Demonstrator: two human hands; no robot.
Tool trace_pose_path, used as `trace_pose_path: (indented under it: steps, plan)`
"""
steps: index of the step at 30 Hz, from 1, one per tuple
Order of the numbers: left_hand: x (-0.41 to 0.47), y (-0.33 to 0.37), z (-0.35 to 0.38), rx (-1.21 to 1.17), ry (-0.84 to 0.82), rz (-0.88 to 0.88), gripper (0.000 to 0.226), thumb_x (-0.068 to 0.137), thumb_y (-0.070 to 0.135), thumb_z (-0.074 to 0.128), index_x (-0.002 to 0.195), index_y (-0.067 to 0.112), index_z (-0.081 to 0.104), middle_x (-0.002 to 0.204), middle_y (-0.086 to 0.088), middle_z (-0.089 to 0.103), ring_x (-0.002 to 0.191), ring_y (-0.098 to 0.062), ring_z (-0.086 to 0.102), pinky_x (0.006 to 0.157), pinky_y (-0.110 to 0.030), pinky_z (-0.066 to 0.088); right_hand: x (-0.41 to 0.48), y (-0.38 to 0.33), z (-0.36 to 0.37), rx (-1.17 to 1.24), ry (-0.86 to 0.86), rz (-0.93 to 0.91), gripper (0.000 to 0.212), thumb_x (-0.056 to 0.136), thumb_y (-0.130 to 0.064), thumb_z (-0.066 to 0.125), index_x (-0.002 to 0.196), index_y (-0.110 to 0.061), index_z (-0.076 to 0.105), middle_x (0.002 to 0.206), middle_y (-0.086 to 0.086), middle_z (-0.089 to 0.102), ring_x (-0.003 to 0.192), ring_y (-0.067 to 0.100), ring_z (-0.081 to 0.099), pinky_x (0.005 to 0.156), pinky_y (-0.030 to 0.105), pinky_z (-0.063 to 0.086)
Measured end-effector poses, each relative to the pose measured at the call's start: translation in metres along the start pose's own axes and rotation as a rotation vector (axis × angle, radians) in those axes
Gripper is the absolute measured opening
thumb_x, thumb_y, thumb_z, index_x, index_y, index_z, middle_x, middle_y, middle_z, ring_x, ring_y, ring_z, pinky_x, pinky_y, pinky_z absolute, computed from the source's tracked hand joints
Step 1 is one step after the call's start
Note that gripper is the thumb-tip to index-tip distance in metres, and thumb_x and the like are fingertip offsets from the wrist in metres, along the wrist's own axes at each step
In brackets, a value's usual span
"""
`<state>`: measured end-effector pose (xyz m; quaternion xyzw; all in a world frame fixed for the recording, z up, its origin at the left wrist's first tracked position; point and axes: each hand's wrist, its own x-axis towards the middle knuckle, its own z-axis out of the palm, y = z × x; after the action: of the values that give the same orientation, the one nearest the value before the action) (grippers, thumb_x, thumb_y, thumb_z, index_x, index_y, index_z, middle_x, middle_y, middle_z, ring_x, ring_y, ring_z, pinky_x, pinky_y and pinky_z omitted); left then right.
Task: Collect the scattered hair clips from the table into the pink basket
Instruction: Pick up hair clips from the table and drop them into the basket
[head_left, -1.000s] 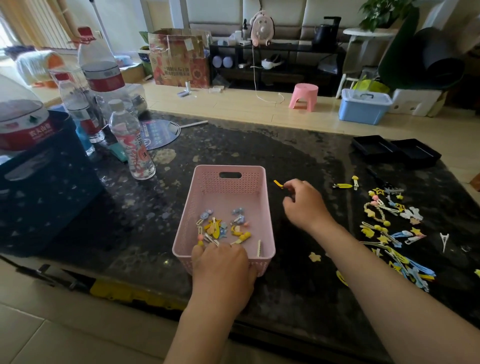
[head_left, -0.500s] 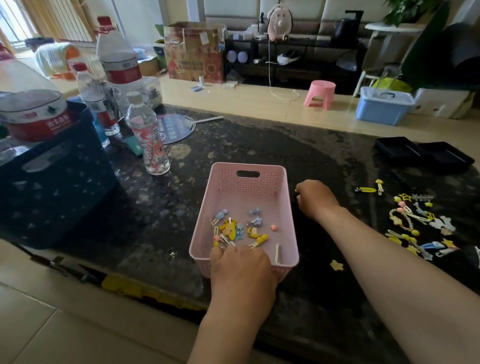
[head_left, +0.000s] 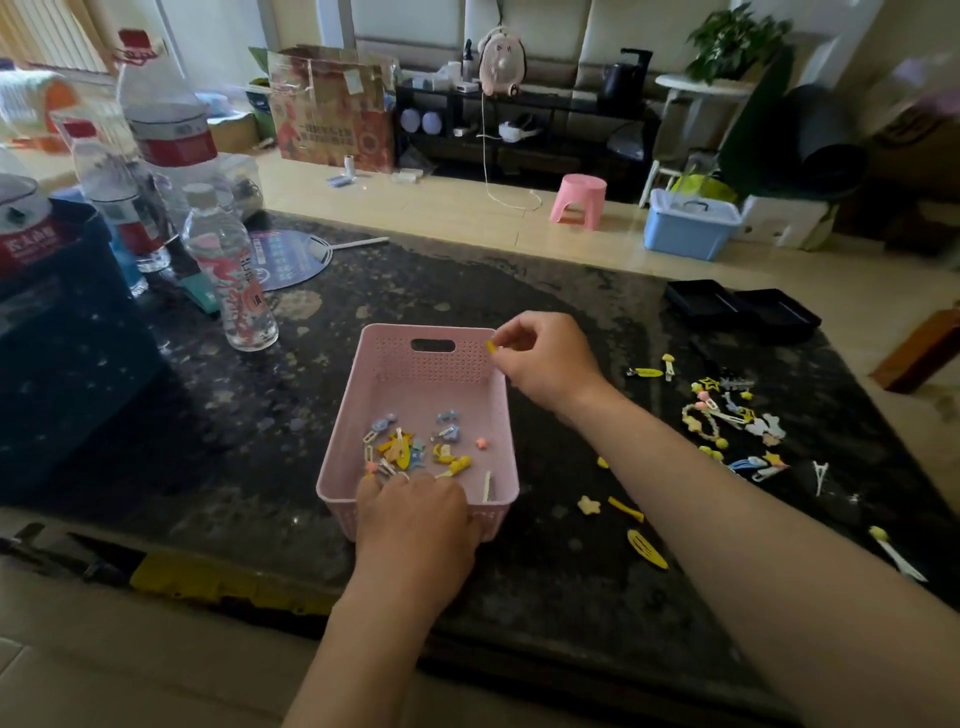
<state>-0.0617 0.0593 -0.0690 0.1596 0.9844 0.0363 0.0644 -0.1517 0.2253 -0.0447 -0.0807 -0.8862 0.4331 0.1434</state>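
The pink basket (head_left: 431, 364) stands on the dark stone table (head_left: 519, 291) in front of me, with several small hair clips (head_left: 415, 447) lying in its near half. My left hand (head_left: 415, 514) grips the basket's near rim. My right hand (head_left: 545, 358) hovers over the basket's far right corner, fingers pinched on a small yellow hair clip (head_left: 490, 347). Several more clips (head_left: 732, 415) lie scattered on the table to the right. A yellow star clip (head_left: 588, 504) and two yellow clips (head_left: 647, 548) rest just right of the basket, partly under my forearm.
A clear water bottle (head_left: 234, 275) and larger bottles (head_left: 161, 130) stand at the left, beside a dark blue crate (head_left: 62, 332). A round hand fan (head_left: 285, 260) lies behind them. Two black trays (head_left: 743, 309) sit at the table's far right.
My right hand picked the yellow clip off the table right of the basket and lifted it over the basket's far right corner. My left hand stayed on the near rim.
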Motion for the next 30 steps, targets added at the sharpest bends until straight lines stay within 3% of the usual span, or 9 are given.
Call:
trace_pose_path:
  steps: [3, 8, 10, 12, 14, 17, 21, 23, 30]
  plan:
    - [0.001, 0.009, 0.0, 0.015, -0.003, 0.023, 0.025, 0.093, 0.045, 0.051, 0.107, 0.026, 0.059, 0.108, 0.001, 0.063, 0.102, -0.022, 0.055, 0.092, -0.044, 0.033, -0.009, -0.018, -0.004, -0.028, -0.134, -0.126, 0.016, 0.089, -0.017, 0.069, 0.103, -0.016, 0.076, 0.094, -0.002, 0.073, 0.088, 0.011, 0.067, 0.082, 0.033, 0.057]
    - [0.006, 0.019, 0.004, 0.017, 0.035, 0.065, 0.026, 0.093, 0.045, 0.054, 0.104, 0.023, 0.059, 0.104, 0.001, 0.064, 0.098, -0.022, 0.055, 0.088, -0.041, 0.034, -0.021, 0.017, -0.053, -0.25, -0.025, -0.013, 0.03, 0.09, -0.015, 0.062, 0.12, -0.016, 0.067, 0.116, 0.003, 0.069, 0.105, 0.017, 0.063, 0.09, 0.029, 0.049]
    - [0.009, 0.023, 0.004, 0.01, 0.037, 0.078, 0.026, 0.093, 0.045, 0.054, 0.105, 0.022, 0.059, 0.103, 0.001, 0.063, 0.098, -0.022, 0.055, 0.09, -0.041, 0.034, -0.038, 0.053, -0.071, -0.391, -0.161, 0.138, 0.055, 0.086, -0.023, 0.069, 0.139, -0.02, 0.053, 0.139, 0.008, 0.055, 0.125, 0.023, 0.054, 0.1, 0.031, 0.042]
    - [0.012, 0.028, 0.004, 0.0, 0.026, 0.088, 0.026, 0.094, 0.045, 0.054, 0.104, 0.022, 0.059, 0.103, 0.001, 0.063, 0.096, -0.021, 0.055, 0.09, -0.042, 0.034, -0.063, 0.085, -0.074, -0.465, -0.363, 0.281, 0.087, 0.08, -0.039, 0.077, 0.153, -0.031, 0.03, 0.16, 0.009, 0.027, 0.144, 0.027, 0.033, 0.113, 0.037, 0.032]
    - [0.014, 0.035, 0.006, -0.002, 0.024, 0.095, 0.027, 0.094, 0.047, 0.053, 0.104, 0.022, 0.059, 0.102, 0.001, 0.063, 0.095, -0.02, 0.055, 0.089, -0.041, 0.034, -0.08, 0.109, -0.067, -0.529, -0.488, 0.349, 0.102, 0.076, -0.056, 0.075, 0.155, -0.043, 0.011, 0.166, 0.003, 0.002, 0.152, 0.03, 0.008, 0.12, 0.046, 0.02]
    - [0.015, 0.042, 0.009, 0.022, 0.036, 0.106, 0.032, 0.094, 0.051, 0.05, 0.103, 0.022, 0.059, 0.101, 0.002, 0.063, 0.094, -0.021, 0.055, 0.087, -0.041, 0.034, -0.083, 0.122, -0.058, -0.633, -0.531, 0.327, 0.091, 0.082, -0.063, 0.064, 0.154, -0.046, 0.01, 0.166, -0.004, 0.002, 0.152, 0.033, 0.001, 0.121, 0.05, 0.016]
    - [0.015, 0.044, 0.012, 0.025, 0.043, 0.106, 0.033, 0.094, 0.053, 0.048, 0.103, 0.023, 0.059, 0.101, 0.002, 0.063, 0.094, -0.02, 0.055, 0.084, -0.041, 0.034, -0.08, 0.118, -0.057, -0.718, -0.41, 0.135, 0.049, 0.094, -0.047, 0.056, 0.141, -0.034, 0.051, 0.147, -0.002, 0.047, 0.133, 0.028, 0.041, 0.108, 0.044, 0.039]
    - [0.015, 0.045, 0.012, 0.022, 0.042, 0.097, 0.032, 0.094, 0.053, 0.048, 0.102, 0.023, 0.058, 0.1, 0.003, 0.063, 0.094, -0.02, 0.055, 0.085, -0.041, 0.034, -0.082, 0.115, -0.056, -0.705, -0.371, 0.088, 0.034, 0.098, -0.036, 0.055, 0.13, -0.029, 0.064, 0.13, 0.001, 0.057, 0.12, 0.026, 0.05, 0.099, 0.04, 0.046]
    - [0.016, 0.048, 0.013, 0.033, 0.034, 0.091, 0.032, 0.094, 0.055, 0.046, 0.1, 0.025, 0.057, 0.098, 0.004, 0.063, 0.093, -0.019, 0.055, 0.085, -0.041, 0.033, -0.079, 0.109, -0.052, -0.574, -0.321, 0.19, 0.023, 0.092, -0.013, 0.061, 0.111, -0.022, 0.071, 0.116, 0.004, 0.064, 0.107, 0.024, 0.061, 0.089, 0.036, 0.051]
